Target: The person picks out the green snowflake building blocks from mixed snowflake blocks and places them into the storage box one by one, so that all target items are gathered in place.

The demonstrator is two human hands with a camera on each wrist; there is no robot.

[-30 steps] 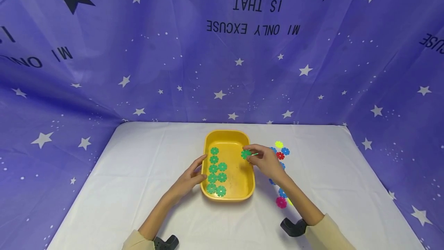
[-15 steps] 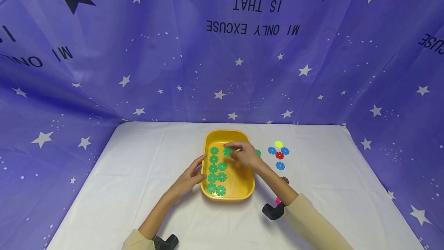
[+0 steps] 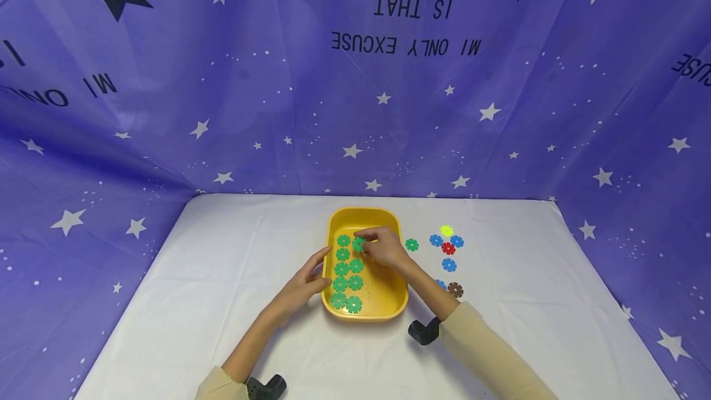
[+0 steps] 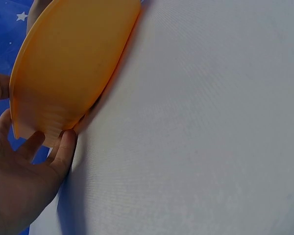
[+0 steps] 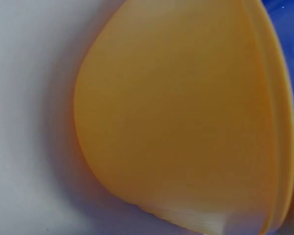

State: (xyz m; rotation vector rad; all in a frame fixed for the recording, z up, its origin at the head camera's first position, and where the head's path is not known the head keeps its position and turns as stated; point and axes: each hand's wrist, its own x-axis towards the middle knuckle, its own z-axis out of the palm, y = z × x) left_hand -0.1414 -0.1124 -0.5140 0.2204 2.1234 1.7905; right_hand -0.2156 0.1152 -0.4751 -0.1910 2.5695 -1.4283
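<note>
In the head view my right hand (image 3: 386, 248) is over the yellow plastic basin (image 3: 395, 301), pinching a green snowflake disc (image 3: 358, 244) low inside it. Two columns of green snowflake discs (image 3: 341, 269) lie flat along the basin's left side. My left hand (image 3: 300, 286) rests against the left wall, thumb and index tips at the rim. The left wrist view has its spread fingers (image 4: 63, 152) touching the outer wall of the basin (image 4: 73, 58). From the right wrist, the basin's outside (image 5: 176, 107) hides most of the right hand.
One green disc (image 3: 411, 244) lies just right of the basin on the white cloth (image 3: 222, 264). Farther right are several blue discs (image 3: 449, 265), a red one (image 3: 448, 248), a yellow one (image 3: 447, 231) and a brown one (image 3: 455, 289). A purple star-print curtain (image 3: 300, 110) surrounds the table.
My right hand has moved left from above the basin's right rim, carrying the green disc to the upper left, beside the column. The left hand and the basin have not moved.
</note>
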